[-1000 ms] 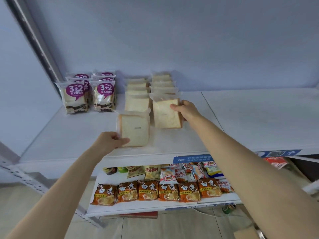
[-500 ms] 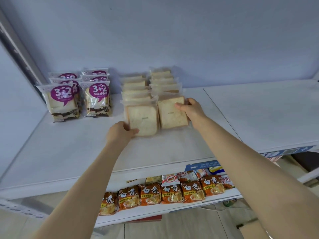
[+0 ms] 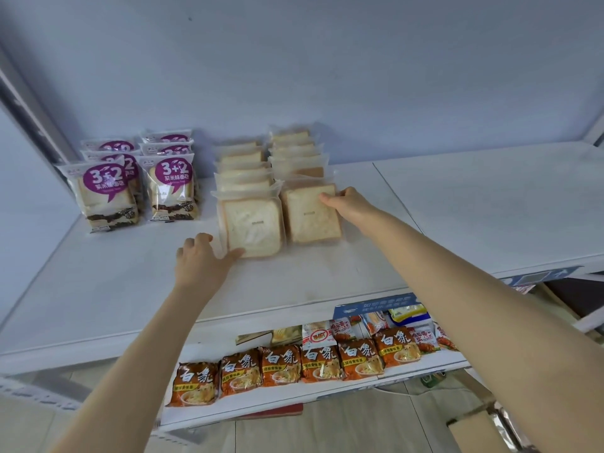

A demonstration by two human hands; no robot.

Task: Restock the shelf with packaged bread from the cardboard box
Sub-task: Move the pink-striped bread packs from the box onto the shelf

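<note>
Two rows of clear-wrapped white bread slices stand on the white shelf [image 3: 98,289], leaning toward the back wall. The left front bread pack [image 3: 251,228] heads the left row. My left hand [image 3: 202,259] sits just below its lower left corner, thumb touching the wrapper, fingers loose and holding nothing. The right front bread pack [image 3: 310,214] heads the right row, and my right hand [image 3: 348,204] pinches its upper right corner. A corner of the cardboard box [image 3: 474,433] shows at the bottom right, on the floor.
Purple-labelled "3+2" bread packs [image 3: 170,188] stand in two rows at the shelf's left end, near a slanted upright. The lower shelf holds a row of orange noodle packets [image 3: 281,364] and other snacks. A second white shelf board [image 3: 490,197] continues to the right.
My left hand pushed its bread pack back against the left row and slid off it to the lower left. My right hand stays on the right front pack. The camera moved closer.
</note>
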